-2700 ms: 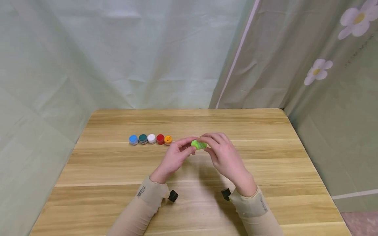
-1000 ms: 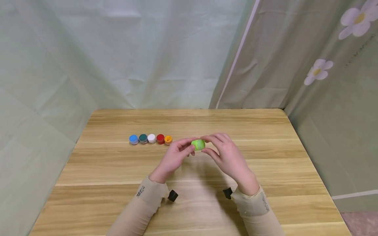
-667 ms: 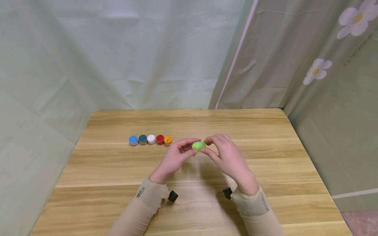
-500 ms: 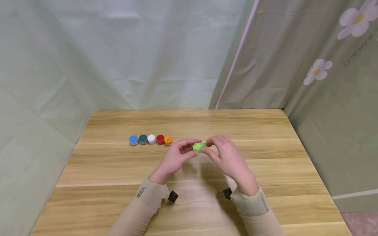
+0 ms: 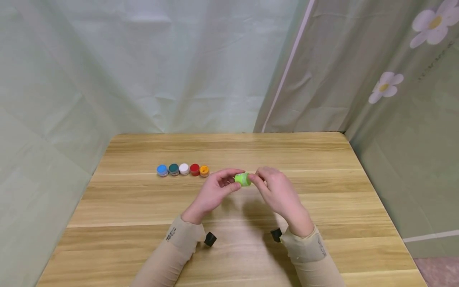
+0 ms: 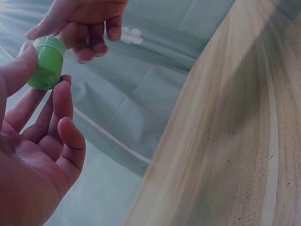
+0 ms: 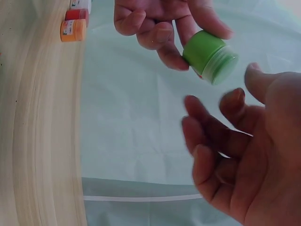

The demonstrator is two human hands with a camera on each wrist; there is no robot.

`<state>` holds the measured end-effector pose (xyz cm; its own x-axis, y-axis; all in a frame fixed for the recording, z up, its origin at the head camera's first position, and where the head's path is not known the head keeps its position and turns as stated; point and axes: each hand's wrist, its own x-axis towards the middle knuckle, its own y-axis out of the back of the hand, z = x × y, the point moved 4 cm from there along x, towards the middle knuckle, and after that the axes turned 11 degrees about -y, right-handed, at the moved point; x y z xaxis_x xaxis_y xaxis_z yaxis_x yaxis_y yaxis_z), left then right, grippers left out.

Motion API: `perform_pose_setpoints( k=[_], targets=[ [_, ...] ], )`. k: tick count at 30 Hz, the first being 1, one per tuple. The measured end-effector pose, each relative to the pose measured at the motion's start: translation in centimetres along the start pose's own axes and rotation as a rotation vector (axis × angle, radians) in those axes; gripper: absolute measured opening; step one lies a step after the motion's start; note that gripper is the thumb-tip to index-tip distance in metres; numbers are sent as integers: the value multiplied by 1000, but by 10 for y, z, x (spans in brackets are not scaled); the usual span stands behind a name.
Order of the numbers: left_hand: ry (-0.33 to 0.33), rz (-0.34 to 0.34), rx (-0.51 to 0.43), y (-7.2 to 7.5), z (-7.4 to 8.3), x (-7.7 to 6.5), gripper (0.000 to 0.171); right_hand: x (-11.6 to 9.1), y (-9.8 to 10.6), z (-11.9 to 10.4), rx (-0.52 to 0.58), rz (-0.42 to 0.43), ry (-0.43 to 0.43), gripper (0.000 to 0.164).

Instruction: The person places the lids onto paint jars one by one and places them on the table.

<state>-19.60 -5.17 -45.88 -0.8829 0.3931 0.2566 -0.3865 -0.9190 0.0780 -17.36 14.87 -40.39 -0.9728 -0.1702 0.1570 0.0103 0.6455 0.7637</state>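
A small light-green paint jar [image 5: 242, 179] is held above the table, between both hands. My left hand [image 5: 214, 191] pinches its base end between thumb and fingers. In the right wrist view the jar [image 7: 210, 57] lies tilted, its clear-rimmed lid end facing my right hand [image 7: 254, 146]. That hand's thumb and fingers are loosely bent, with a gap between them and the lid. The left wrist view shows the jar [image 6: 47, 62] with the right hand just above its lid end. In the head view the right hand [image 5: 277, 191] partly overlaps the jar's right side.
To the left stands a row of paint jars: blue [image 5: 162, 170], dark green [image 5: 173, 169], white [image 5: 184, 169], red [image 5: 195, 169] and orange [image 5: 204, 171]. They stand on the wood-grain table [image 5: 136, 207]. A pale curtain [image 5: 201, 71] hangs behind.
Fingers of my right hand have turned around the lid end, then come away from it and curled inward. The jar has shifted slightly right; my left hand keeps its hold. The row is unchanged.
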Motion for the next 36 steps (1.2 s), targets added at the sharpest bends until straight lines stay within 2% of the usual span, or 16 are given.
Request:
perform_pose_setpoints(
  k=[3, 7, 9, 13, 17, 21, 30, 36],
  targets=[
    [-4, 2, -30, 0, 1, 1, 34, 0, 2, -1, 58, 29, 39, 21],
    [-6, -2, -44, 2, 2, 1, 33, 0, 4, -5, 62, 45, 167, 45],
    [-5, -3, -41, 3, 2, 0, 34, 0, 5, -7, 49, 47, 229, 50],
    [-9, -3, -37, 3, 2, 1, 35, -1, 5, -12, 47, 50, 316, 47],
    [-22, -8, -46, 3, 2, 1, 35, 0, 3, -12, 56, 63, 356, 43],
    [-18, -10, -54, 3, 1, 1, 35, 0, 3, -10, 51, 63, 339, 39],
    [-17, 4, -74, 1, 1, 0, 32, 1, 0, -7, 23, 26, 236, 32],
    [-48, 11, -53, 0, 3, -1, 35, 0, -2, -5, -1, -14, 150, 26]
  ],
)
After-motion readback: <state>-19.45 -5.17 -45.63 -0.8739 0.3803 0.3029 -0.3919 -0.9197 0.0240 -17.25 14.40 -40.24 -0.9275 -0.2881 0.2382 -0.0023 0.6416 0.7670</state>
